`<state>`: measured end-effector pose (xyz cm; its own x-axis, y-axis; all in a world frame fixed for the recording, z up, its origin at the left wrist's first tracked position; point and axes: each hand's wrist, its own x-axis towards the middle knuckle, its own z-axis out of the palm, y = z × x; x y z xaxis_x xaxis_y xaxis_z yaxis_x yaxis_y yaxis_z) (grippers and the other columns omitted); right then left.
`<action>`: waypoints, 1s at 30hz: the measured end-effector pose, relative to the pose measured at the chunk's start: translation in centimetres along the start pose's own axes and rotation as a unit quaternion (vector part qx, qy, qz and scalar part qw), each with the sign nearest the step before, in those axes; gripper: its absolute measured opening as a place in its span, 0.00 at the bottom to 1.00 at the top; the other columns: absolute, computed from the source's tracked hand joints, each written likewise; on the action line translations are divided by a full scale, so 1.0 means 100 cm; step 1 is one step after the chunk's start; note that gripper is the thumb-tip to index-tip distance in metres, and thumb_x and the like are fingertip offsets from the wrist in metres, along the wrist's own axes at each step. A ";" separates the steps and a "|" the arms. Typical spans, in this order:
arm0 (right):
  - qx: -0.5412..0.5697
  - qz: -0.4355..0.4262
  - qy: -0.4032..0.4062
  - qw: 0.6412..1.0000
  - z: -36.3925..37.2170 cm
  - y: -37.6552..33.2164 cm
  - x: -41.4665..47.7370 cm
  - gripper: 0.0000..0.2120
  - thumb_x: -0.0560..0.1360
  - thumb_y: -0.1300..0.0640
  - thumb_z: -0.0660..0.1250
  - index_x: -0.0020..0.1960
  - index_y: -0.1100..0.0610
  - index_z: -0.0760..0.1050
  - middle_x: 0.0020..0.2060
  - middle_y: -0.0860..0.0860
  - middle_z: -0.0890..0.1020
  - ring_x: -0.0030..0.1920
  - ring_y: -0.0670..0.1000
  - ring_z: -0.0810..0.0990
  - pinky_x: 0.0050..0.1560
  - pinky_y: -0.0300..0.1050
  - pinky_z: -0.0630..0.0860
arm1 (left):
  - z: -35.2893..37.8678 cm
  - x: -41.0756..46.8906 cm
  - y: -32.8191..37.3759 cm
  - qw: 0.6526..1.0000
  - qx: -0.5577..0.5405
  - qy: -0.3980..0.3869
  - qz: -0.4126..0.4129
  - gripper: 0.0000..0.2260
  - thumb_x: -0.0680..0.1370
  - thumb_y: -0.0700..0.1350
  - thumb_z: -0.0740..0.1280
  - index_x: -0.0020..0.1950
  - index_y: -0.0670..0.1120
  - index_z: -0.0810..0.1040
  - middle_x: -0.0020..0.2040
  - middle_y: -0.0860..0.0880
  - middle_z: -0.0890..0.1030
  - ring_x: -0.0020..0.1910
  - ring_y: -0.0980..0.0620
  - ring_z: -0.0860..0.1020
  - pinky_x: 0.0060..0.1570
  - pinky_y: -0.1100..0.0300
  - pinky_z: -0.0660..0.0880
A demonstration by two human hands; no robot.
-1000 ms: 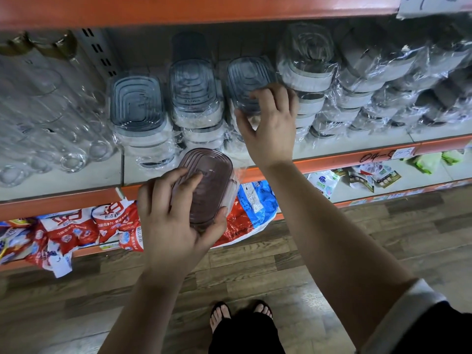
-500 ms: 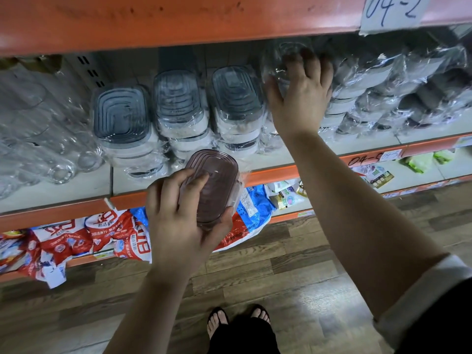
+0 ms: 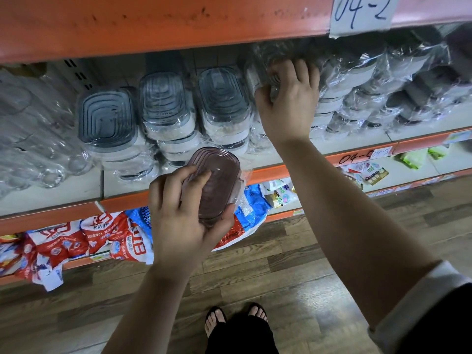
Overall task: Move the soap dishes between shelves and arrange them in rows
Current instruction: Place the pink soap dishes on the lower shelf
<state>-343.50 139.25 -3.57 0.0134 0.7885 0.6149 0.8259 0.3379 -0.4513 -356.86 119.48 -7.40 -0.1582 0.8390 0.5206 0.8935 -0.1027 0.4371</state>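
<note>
My left hand [image 3: 178,213] grips a brown-lidded soap dish [image 3: 217,180] in clear wrap, held in front of the shelf's orange edge [image 3: 63,215]. On the middle shelf stand stacks of grey-lidded soap dishes [image 3: 163,103], with another stack on the left [image 3: 104,118] and one further right [image 3: 222,98]. My right hand [image 3: 288,98] reaches into the shelf and curls its fingers round a wrapped soap dish [image 3: 265,57] on top of a stack, partly hidden under the upper shelf.
A heap of wrapped dishes [image 3: 383,80] fills the shelf's right side. Clear glass items [image 3: 33,139] lie at the left. Detergent bags [image 3: 107,233] sit on the lower shelf. The upper orange shelf front [image 3: 178,21] carries a paper label [image 3: 362,14]. Wooden floor below.
My right hand left the middle grey-lidded stack, moved right and up, and its fingers have curled round a wrapped dish. My left hand keeps holding the brown dish.
</note>
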 end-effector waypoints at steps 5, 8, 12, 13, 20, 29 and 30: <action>0.004 -0.023 -0.035 0.999 -0.006 0.009 -0.005 0.10 0.72 0.58 0.62 0.48 0.61 0.78 0.46 0.57 0.80 0.55 0.64 0.77 0.61 0.59 0.72 | 0.000 0.000 0.006 1.000 0.005 0.003 0.012 0.25 0.74 0.57 0.69 0.59 0.38 0.81 0.59 0.38 0.78 0.56 0.39 0.72 0.58 0.48 0.69; 0.026 -0.046 -0.037 0.998 -0.026 0.018 -0.015 0.11 0.74 0.59 0.62 0.50 0.64 0.78 0.49 0.60 0.80 0.55 0.64 0.76 0.60 0.54 0.72 | 0.000 0.002 0.015 0.999 0.002 0.010 0.032 0.25 0.75 0.58 0.68 0.58 0.37 0.82 0.58 0.38 0.78 0.56 0.40 0.72 0.57 0.49 0.69; 0.090 -0.049 -0.035 0.994 -0.070 0.036 -0.036 0.12 0.74 0.62 0.62 0.55 0.65 0.78 0.51 0.59 0.80 0.50 0.61 0.79 0.49 0.50 0.75 | 0.006 0.003 0.038 0.998 -0.002 0.005 0.060 0.24 0.74 0.57 0.68 0.57 0.37 0.82 0.57 0.38 0.79 0.55 0.42 0.71 0.55 0.49 0.69; 0.095 -0.049 -0.036 0.994 -0.081 0.044 -0.040 0.12 0.74 0.62 0.62 0.55 0.65 0.78 0.51 0.58 0.80 0.50 0.61 0.79 0.48 0.49 0.75 | 0.010 0.003 0.046 0.998 -0.005 0.001 0.064 0.24 0.74 0.57 0.68 0.57 0.37 0.82 0.57 0.38 0.79 0.54 0.42 0.71 0.55 0.49 0.69; 0.004 -0.009 -0.015 1.000 -0.154 0.147 -0.055 0.13 0.75 0.60 0.64 0.56 0.62 0.79 0.50 0.57 0.81 0.50 0.61 0.77 0.53 0.51 0.72 | 0.065 0.015 0.138 0.992 -0.036 -0.038 0.115 0.24 0.74 0.57 0.68 0.57 0.37 0.82 0.58 0.38 0.78 0.53 0.39 0.73 0.54 0.49 0.69; -0.045 0.030 -0.012 0.998 -0.265 0.343 -0.036 0.11 0.76 0.59 0.63 0.54 0.62 0.79 0.50 0.57 0.80 0.49 0.60 0.75 0.50 0.52 0.72 | 0.178 0.022 0.317 0.987 -0.081 -0.059 0.126 0.24 0.75 0.56 0.68 0.60 0.37 0.80 0.59 0.37 0.77 0.54 0.36 0.76 0.59 0.48 0.68; -0.048 0.029 -0.016 0.998 -0.277 0.362 -0.035 0.11 0.76 0.59 0.63 0.54 0.62 0.79 0.50 0.57 0.81 0.49 0.60 0.75 0.50 0.52 0.73 | 0.190 0.022 0.336 0.988 -0.081 -0.062 0.120 0.25 0.75 0.56 0.68 0.60 0.37 0.80 0.59 0.37 0.77 0.55 0.35 0.76 0.60 0.48 0.68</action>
<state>-297.99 134.48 -4.16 0.0457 0.8216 0.5683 0.8743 0.2422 -0.4205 -319.24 128.07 -5.50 0.1106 0.8381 0.5342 0.8185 -0.3817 0.4293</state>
